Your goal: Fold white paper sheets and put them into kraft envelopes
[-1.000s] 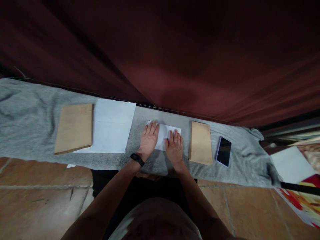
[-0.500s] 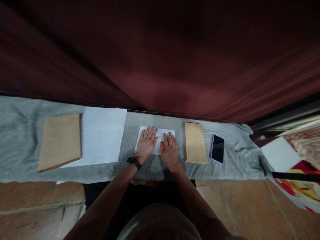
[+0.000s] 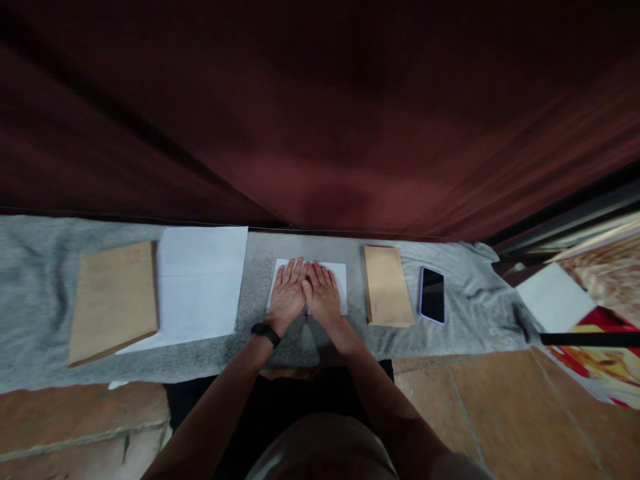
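As the left hand (image 3: 287,293) and the right hand (image 3: 323,292) lie flat, palms down, the paper (image 3: 341,283) rests under both.
Seen from the head, both hands are outstretched side by side and meet near the right thumb, with the paper showing past either side. A dark band (image 3: 267,332) sits just behind the left hand. To that hand's left lie white sheets (image 3: 203,287), partly under a large brown stack (image 3: 115,300) farther out. Right of the right hand are a small brown stack (image 3: 390,287), then a phone (image 3: 433,295).
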